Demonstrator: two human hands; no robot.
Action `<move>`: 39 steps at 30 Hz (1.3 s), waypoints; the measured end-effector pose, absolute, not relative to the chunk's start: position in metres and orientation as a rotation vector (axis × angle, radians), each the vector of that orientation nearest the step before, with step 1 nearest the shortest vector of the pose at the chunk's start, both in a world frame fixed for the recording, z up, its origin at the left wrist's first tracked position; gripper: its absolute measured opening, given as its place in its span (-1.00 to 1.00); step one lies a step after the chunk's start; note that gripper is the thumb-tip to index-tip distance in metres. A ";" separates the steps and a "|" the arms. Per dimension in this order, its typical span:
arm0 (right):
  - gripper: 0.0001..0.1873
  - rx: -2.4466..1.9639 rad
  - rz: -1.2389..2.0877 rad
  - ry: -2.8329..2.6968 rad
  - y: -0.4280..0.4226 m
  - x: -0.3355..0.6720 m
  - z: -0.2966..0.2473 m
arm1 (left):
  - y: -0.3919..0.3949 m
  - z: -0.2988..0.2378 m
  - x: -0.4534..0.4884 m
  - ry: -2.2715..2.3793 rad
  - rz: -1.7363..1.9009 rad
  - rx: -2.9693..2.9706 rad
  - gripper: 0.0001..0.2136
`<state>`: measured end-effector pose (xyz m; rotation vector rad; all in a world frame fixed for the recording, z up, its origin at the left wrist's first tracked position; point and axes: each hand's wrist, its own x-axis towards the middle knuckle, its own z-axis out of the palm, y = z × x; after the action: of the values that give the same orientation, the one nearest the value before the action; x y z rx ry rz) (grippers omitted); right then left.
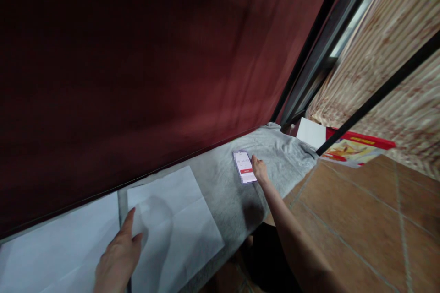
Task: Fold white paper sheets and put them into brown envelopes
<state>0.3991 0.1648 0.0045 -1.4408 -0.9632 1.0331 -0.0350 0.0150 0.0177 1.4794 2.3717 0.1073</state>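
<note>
My right hand [260, 171] reaches far out and its fingers close on the edge of a phone [244, 167] with a lit white and red screen, which lies on a grey blanket [223, 192]. My left hand [118, 256] rests near the bottom of the view, fingers stretched out on a creased white paper sheet [175, 224]. A second white sheet [58, 247] lies to its left, a dark gap between the two.
A dark red curtain [137, 64] fills the upper left. Terracotta floor tiles [360, 219] spread at the right. A red and yellow printed box [354, 149] and a white card [311, 132] lie by a black metal frame [378, 96].
</note>
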 end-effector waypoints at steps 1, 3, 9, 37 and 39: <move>-0.73 -1.488 0.967 -0.992 0.164 0.400 0.007 | 0.015 0.017 -0.036 2.371 0.109 1.480 -0.39; -0.80 -1.582 0.821 -1.055 0.161 0.398 0.013 | 0.015 0.014 -0.037 2.371 0.133 1.495 -0.38; -0.73 -1.560 0.591 -1.377 0.135 0.340 0.018 | 0.015 0.010 -0.039 2.351 0.149 1.515 -0.41; -0.48 -1.111 0.283 -2.443 0.039 0.201 -0.018 | 0.016 -0.029 0.037 2.143 0.539 2.408 -0.48; -0.46 -1.131 0.239 -2.413 0.041 0.201 -0.025 | 0.014 -0.030 0.031 2.130 0.534 2.430 -0.48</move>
<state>0.2013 0.0409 -0.0247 -1.1307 -2.4131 0.2391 0.0310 0.0144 -0.0301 2.4304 2.1299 0.5339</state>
